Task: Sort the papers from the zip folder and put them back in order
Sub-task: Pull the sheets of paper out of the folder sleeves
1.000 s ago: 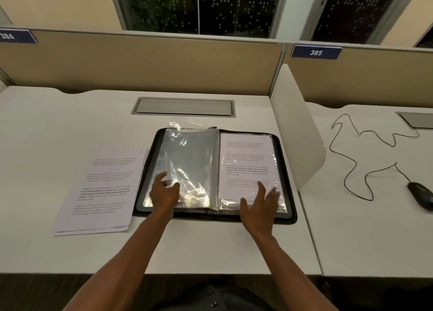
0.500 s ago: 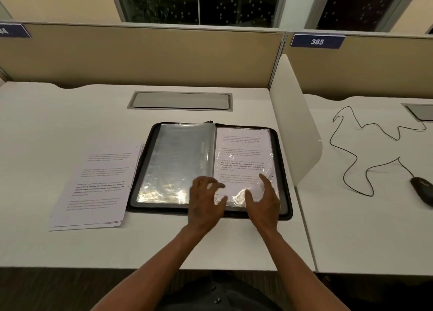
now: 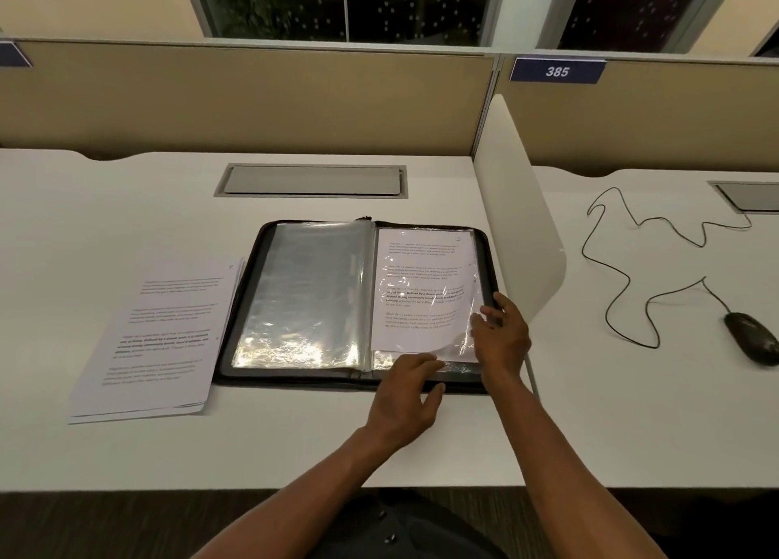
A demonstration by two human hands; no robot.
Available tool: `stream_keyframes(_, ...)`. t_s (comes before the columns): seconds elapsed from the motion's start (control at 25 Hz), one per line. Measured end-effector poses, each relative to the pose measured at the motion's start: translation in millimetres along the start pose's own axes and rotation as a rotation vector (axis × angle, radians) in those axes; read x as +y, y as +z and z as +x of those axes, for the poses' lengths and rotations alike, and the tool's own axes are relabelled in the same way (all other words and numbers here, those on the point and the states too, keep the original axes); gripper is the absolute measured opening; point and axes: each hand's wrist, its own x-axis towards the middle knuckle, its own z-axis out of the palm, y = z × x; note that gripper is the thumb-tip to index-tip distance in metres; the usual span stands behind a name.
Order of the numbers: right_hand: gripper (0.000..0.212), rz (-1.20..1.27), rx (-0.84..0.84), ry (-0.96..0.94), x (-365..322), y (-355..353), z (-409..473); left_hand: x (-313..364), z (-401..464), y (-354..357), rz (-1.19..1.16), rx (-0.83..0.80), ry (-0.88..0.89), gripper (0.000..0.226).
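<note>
Counted on inspection: one open zip folder (image 3: 248, 305); one loose stack of papers (image 3: 160, 339); one printed sheet (image 3: 421, 288) sleeved inside; two hands, left hand (image 3: 404, 398) and right hand (image 3: 501, 335); one mouse (image 3: 750, 337); two cable hatches, one (image 3: 312, 180) centre and one (image 3: 750, 196) right.

Dim warm light, glare on the plastic sleeves (image 3: 303, 297), wide-angle bending at edges.

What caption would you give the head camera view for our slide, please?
Both hands, left and right, work the right-hand sleeve of an open zip folder, loose papers stacked beside it.
</note>
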Motion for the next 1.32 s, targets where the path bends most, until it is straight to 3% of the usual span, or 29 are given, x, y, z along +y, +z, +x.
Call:
stream_keyframes(0.12,0.052,-0.008,0.013,-0.016,-5,0,3,9,2,2,0.031,0.017,0.066,0.035)
stream_keyframes(0.36,0.043,0.011,0.021,0.006,-8,0,6,16,12,8,0.075,0.054,0.043,0.052)
stream_keyframes(0.72,0.036,-0.026,0.040,-0.014,-16,2,5,19,29,23,0.357,0.084,-0.002,0.072)
stream_keyframes(0.84,0.031,-0.020,0.035,-0.011,-17,4,5,20,46,18,0.438,0.092,-0.009,0.060)
stream_keyframes(1.04,0.022,0.037,0.021,0.014,-13,0,1,9,58,15,0.431,0.153,0.086,0.016)
stream_keyframes(1.16,0.035,0.030,-0.022,0.054,-5,-5,-5,4,50,17,0.407,0.176,0.116,0.015)
stream_keyframes(1.32,0.076,-0.006,-0.095,0.162,11,-12,-15,8,34,18,0.411,0.185,0.178,0.019)
